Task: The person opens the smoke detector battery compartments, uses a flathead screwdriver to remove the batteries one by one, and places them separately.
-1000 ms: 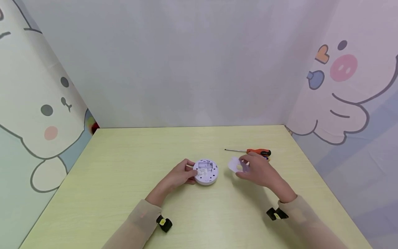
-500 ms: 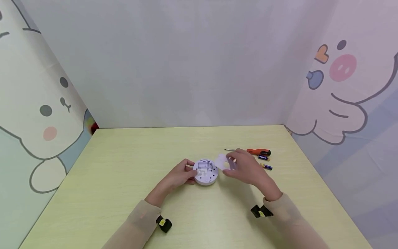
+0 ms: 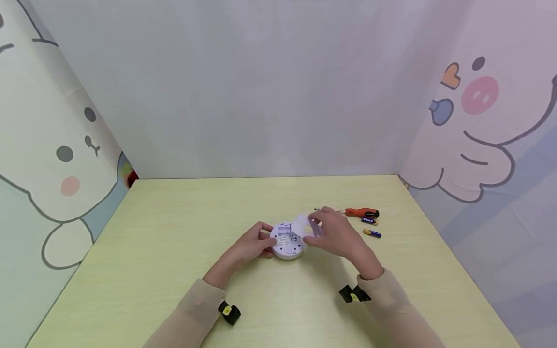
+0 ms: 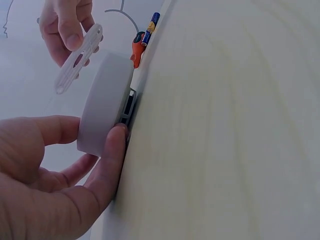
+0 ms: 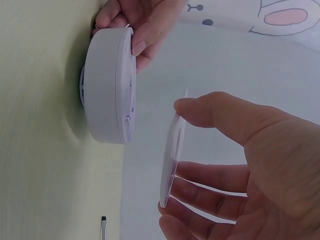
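A round white smoke detector (image 3: 286, 250) lies on the table with its open battery bay facing up. My left hand (image 3: 252, 245) grips its left edge, thumb on top and fingers at the side, as the left wrist view shows on the detector's rim (image 4: 102, 105). Over the detector's right side, my right hand (image 3: 337, 237) pinches a thin white mounting plate (image 3: 300, 224) with a hole in it. In the right wrist view the plate (image 5: 172, 155) is tilted and apart from the detector (image 5: 102, 85), held between thumb and fingers.
An orange-and-black screwdriver (image 3: 362, 212) lies at the back right, its shaft partly behind my right hand. Two batteries (image 3: 372, 233) lie just in front of its handle. A pale curtain (image 3: 270, 96) with cartoon animals stands behind the table (image 3: 187, 208).
My right hand has moved left with the mounting plate, from beside the smoke detector to above its right side. Both batteries have come into sight. My left hand and the detector have stayed put.
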